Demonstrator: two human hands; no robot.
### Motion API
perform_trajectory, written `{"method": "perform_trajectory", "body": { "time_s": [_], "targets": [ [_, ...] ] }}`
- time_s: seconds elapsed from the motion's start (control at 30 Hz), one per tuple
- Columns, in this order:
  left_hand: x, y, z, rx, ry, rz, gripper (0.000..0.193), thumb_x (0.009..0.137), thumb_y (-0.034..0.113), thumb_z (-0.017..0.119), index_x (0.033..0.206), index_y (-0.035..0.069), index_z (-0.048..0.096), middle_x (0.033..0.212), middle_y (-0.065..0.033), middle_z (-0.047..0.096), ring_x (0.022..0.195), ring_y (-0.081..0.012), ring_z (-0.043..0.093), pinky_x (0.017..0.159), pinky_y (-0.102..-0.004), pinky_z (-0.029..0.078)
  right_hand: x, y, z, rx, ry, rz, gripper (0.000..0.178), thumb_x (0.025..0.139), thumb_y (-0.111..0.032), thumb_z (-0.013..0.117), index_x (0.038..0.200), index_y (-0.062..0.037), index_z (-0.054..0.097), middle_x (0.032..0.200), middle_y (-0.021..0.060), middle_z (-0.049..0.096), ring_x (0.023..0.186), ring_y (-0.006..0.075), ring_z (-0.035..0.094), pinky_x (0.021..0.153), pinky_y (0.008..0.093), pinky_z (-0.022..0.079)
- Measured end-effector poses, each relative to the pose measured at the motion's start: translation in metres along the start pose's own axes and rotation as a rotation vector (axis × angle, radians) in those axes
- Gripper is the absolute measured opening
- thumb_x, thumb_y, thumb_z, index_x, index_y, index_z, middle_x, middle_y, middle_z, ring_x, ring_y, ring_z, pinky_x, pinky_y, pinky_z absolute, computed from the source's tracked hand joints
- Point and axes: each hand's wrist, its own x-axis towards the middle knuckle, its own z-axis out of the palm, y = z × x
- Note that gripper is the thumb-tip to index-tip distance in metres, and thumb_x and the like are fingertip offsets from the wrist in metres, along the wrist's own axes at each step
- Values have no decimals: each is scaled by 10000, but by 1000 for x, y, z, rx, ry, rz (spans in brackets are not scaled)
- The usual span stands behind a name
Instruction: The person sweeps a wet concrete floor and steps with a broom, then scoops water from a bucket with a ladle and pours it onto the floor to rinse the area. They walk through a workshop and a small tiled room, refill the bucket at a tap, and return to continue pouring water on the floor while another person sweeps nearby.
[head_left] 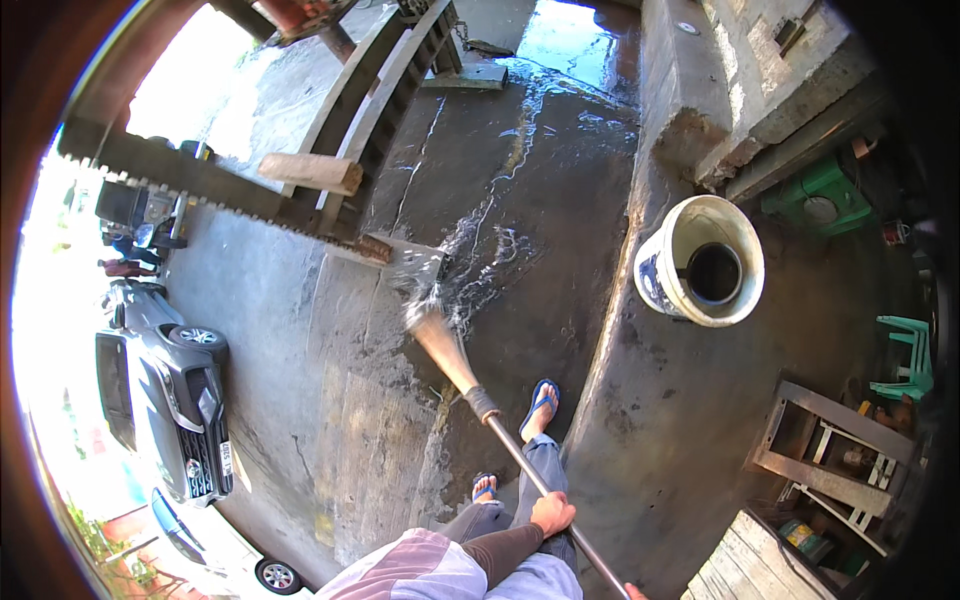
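Note:
My left hand (553, 513) is wrapped round the dark handle of a broom (443, 350), partway down the pole. At the lower edge my right hand (635, 592) shows only in part, closed on the upper end of the same handle. The broom's tan bristles press on the wet concrete floor (560, 180), where water splashes about their blurred tips. Both my feet, in blue flip-flops, stand beside the broom. To the right, on a raised ledge, a white bucket (652, 275) holds a round black vessel (714, 273).
Heavy wooden beams (370, 90) and a toothed metal bar (215, 190) stand at the far left. A dark car (165, 400) is parked left. Along the right lie a green stool (905, 355), a wooden frame (825, 490) and a plank surface (750, 560). Puddled water (575, 50) lies far ahead.

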Motion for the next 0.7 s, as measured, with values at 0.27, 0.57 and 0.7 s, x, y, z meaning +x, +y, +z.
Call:
{"method": "perform_trajectory", "body": {
  "time_s": [0.27,0.57,0.7],
  "targets": [
    [-50,-59,44,61,-115,293,259,814,197,592,1014,70,696,968,-265,719,950,-465,696,854,-545,562,-39,71,232,438,340,-50,648,960,-179,694,1552,-159,432,1118,248,723,868,249,638,825,398,531],
    [-38,-248,38,209,88,292,230,823,234,596,985,111,703,962,-247,720,933,-428,715,840,-542,563,18,70,384,706,15,-65,681,956,-103,637,1580,-88,365,1329,207,656,1180,243,634,1005,339,484],
    [-20,-346,-11,188,285,-27,236,792,246,618,948,134,756,947,-231,737,959,-389,731,884,-487,576,73,78,430,383,-11,-249,642,943,-129,644,1548,-136,430,1348,295,606,1278,374,596,1057,408,462]
  ]
}}
